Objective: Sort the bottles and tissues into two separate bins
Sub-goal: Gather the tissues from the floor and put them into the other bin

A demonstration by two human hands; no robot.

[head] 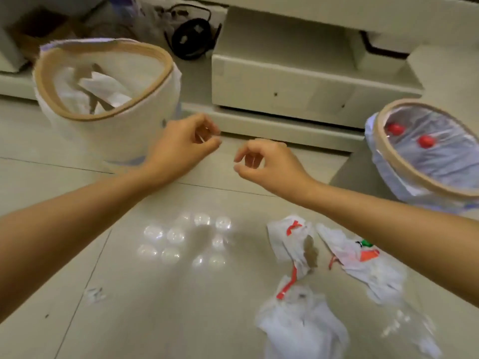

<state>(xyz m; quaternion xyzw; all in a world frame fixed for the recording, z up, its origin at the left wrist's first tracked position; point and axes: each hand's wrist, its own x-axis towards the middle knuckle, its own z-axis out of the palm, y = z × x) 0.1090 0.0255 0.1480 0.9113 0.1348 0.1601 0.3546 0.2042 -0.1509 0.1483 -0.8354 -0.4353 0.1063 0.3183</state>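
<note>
While both of my arms reach forward over the tiled floor (160, 307), neither hand carries anything that I can make out; my left hand (181, 143) hangs with its fingers loosely curled just in front of the left bin (108, 136), and my right hand (264, 161) hangs the same way, relaxed and holding nothing, close beside the left one but apart from it. That left bin, white with a tan rim, has crumpled tissues (98, 92) inside; the right bin (404, 177), lined with a clear bag, holds bottles (425, 143) with red caps, blurred. Below my right forearm, crumpled white tissues with red and green markings (363, 257) lie on the floor; a small white scrap (94, 294) lies well apart to the left; bright spots of reflected light (181, 239) show between them.
</note>
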